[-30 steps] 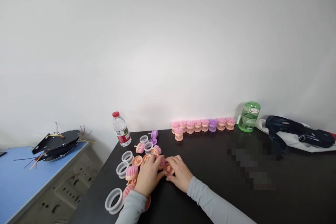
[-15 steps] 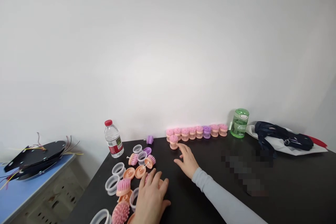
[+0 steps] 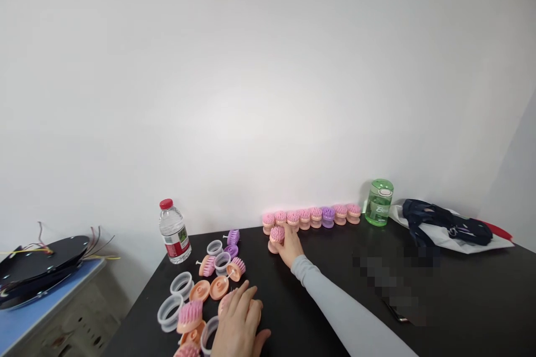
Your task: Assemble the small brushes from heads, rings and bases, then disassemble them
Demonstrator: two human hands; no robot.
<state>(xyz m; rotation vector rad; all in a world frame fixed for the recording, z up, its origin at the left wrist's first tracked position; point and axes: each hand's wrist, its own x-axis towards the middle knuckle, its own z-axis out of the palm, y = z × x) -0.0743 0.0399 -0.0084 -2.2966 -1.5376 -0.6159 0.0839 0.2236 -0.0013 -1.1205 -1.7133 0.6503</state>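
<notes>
My right hand (image 3: 292, 246) has its thumb and fingers around a pink bristle scalp brush (image 3: 277, 235), upright on a peach base, just in front of the left end of a row of similar brushes (image 3: 305, 218). One brush in that row is purple (image 3: 328, 216). My left hand (image 3: 239, 321) lies open, fingers stretched over peach brush parts (image 3: 226, 302) that it partly hides. Left of it are a pink bristle head (image 3: 190, 315), clear plastic rings (image 3: 170, 312) and peach round bases (image 3: 219, 287). Farther back lie a purple bristle head (image 3: 233, 237) and a purple base (image 3: 231, 251).
A red-capped water bottle (image 3: 175, 234) stands at the table's back left. At the back right are a green bottle (image 3: 379, 203) and a dark strapped bundle (image 3: 446, 223) on white material. Black panels with wires (image 3: 46, 268) rest on a blue surface at far left.
My right hand has moved left and closed around the front pink scalp brush. My left hand stays over the loose parts. The whole view has shifted slightly.
</notes>
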